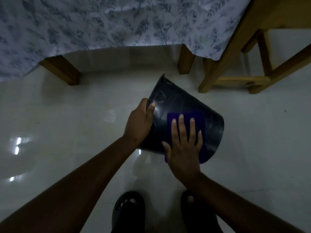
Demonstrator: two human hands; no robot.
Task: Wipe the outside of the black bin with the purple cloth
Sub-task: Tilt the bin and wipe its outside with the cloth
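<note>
A: Progress? Quick.

B: Mid-wipe, I'd judge; the purple cloth is already flat against the outer wall of the black bin, so the wipe itself is under way; how much of the outside is done I can't tell.

A: Hands?

B: Left hand curled closed over the bin's rim, thumb on the outside, holding it tipped; right hand spread open, fingers splayed, palm pressing the cloth to the wall, not pinching it.

A: Where's the bin?

B: Tilted on the pale tiled floor, just ahead of the person's sandalled feet, near a wooden table leg and a stool.

A: Look of it?

B: Glossy dark plastic, faint smears and rings catching light; far side hidden, so probably still to do.
</note>
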